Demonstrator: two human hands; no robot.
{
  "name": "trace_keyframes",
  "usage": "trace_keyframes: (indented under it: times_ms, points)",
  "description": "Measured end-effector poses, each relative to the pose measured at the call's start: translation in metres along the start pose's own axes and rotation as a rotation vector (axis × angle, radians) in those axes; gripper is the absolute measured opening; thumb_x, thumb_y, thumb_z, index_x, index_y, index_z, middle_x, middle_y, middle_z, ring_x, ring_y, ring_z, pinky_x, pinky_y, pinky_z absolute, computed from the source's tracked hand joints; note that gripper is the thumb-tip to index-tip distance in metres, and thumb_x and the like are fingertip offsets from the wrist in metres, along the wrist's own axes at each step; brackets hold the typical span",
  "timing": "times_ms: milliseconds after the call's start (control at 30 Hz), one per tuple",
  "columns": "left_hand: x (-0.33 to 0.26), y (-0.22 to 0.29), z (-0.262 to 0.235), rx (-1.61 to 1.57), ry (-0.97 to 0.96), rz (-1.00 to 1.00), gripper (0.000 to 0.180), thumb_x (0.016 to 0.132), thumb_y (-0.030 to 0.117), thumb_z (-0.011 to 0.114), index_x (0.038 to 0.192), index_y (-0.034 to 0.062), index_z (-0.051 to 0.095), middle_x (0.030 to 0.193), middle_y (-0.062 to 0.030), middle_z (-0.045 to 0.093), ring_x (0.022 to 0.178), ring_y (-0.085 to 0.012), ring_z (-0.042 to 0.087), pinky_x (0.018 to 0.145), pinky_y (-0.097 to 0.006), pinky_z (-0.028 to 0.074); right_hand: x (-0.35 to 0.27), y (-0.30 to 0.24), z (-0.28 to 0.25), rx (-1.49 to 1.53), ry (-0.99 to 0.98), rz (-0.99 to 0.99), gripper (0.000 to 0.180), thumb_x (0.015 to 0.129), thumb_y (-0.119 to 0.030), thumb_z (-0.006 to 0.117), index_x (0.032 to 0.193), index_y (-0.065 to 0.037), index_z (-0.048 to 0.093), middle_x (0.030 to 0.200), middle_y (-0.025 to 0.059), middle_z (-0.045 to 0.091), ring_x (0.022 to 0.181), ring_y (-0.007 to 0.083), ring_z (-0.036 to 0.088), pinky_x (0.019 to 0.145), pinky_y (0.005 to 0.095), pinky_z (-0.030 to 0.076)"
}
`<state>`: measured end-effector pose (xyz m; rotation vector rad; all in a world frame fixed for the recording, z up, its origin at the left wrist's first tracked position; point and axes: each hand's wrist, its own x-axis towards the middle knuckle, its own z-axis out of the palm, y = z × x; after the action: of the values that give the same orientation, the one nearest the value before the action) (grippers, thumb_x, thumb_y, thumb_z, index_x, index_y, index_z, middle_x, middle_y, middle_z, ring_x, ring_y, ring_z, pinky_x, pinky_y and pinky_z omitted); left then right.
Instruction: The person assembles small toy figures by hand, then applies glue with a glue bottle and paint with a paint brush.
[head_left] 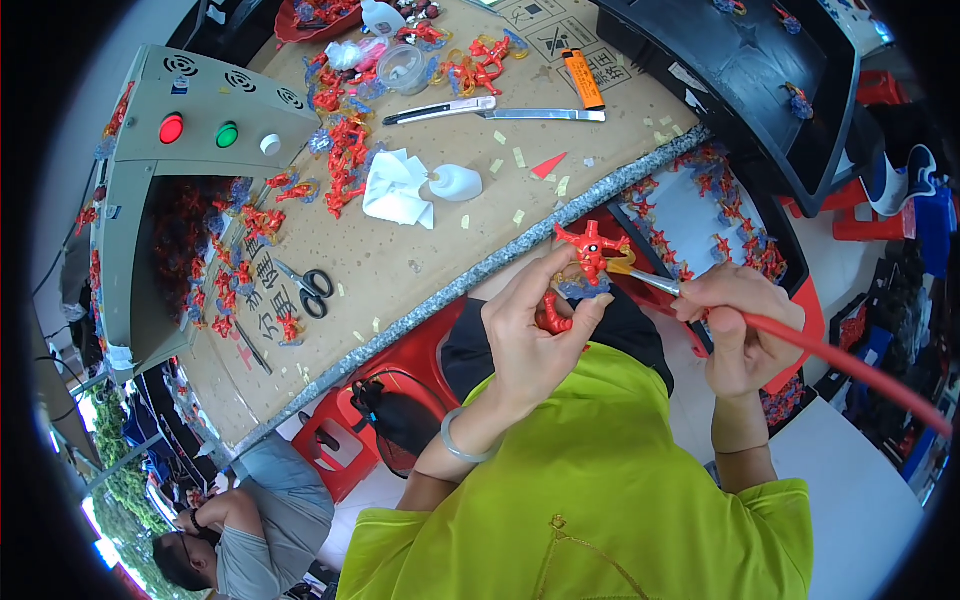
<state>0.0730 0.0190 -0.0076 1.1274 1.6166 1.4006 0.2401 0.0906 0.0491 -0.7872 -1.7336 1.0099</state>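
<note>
Between the thumb and fingers of my left hand (525, 335) is a small red figurine (592, 252) with a translucent blue and yellow base. A paintbrush (850, 360) with a long red handle and metal ferrule is pinched in my right hand (745, 325). Its bristle tip meets the figurine's side, or lies very close to it. Both hands are in front of the workbench's (430, 270) stone-edged front, above my lap. Part of the figurine is hidden behind my left fingers.
On the bench lie scissors (313, 290), a cutter knife (440, 110), an orange box (583, 80), tissue (398, 190), a small white bottle (456, 183) and many red figurines. A grey machine (215, 110) stands left. Black trays (740, 60) flank the right. Another person (260, 530) sits lower left.
</note>
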Motion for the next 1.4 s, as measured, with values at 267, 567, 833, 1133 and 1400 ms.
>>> trace_keyframes:
  times_ms: [267,567,833,1133,1400]
  points:
    - [0.003,-0.001,0.000,0.158,0.022,0.208,0.047,0.067,0.002,0.078,0.110,-0.0035,0.059,0.088,-0.0121,0.065,0.050,-0.0112,0.050,0.046,-0.023,0.042,0.003,0.001,0.008,-0.155,-0.029,-0.048,0.007,0.076,0.000,0.067,0.083,0.002,0.066,0.071,0.0105,0.065,0.057,0.0220,0.061,0.052,0.0279,0.048]
    - [-0.001,0.000,-0.002,0.019,0.001,-0.020,0.047,0.069,0.002,0.077,0.111,-0.0047,0.059,0.089,-0.0104,0.066,0.052,-0.0063,0.051,0.047,-0.020,0.041,0.004,0.006,0.008,0.021,-0.009,-0.042,0.007,0.079,-0.001,0.064,0.082,0.006,0.065,0.071,0.0112,0.065,0.054,0.0207,0.060,0.050,0.0276,0.047]
    - [-0.004,0.007,-0.007,-0.138,-0.010,-0.193,0.042,0.073,0.000,0.075,0.111,-0.0054,0.058,0.088,-0.0052,0.065,0.056,-0.0011,0.048,0.049,-0.015,0.039,0.006,0.002,0.009,0.151,0.033,0.042,0.007,0.079,-0.001,0.062,0.080,0.006,0.064,0.070,0.0121,0.065,0.054,0.0193,0.059,0.051,0.0267,0.045]
    - [-0.006,0.014,-0.009,-0.163,-0.003,-0.158,0.043,0.072,0.001,0.075,0.111,-0.0053,0.058,0.088,-0.0042,0.065,0.056,-0.0009,0.048,0.049,-0.015,0.038,0.011,-0.009,0.003,0.189,0.163,0.070,0.014,0.080,0.003,0.053,0.085,0.006,0.065,0.074,0.0150,0.065,0.063,0.0169,0.060,0.059,0.0267,0.048]
    - [0.001,0.026,0.007,-0.017,-0.064,0.185,0.043,0.072,0.000,0.075,0.111,-0.0069,0.058,0.090,-0.0082,0.065,0.063,-0.0043,0.054,0.055,-0.018,0.044,0.004,0.001,0.013,0.348,0.096,0.296,0.016,0.076,0.013,0.061,0.087,0.003,0.059,0.093,0.0157,0.064,0.086,0.0161,0.063,0.080,0.0280,0.051]
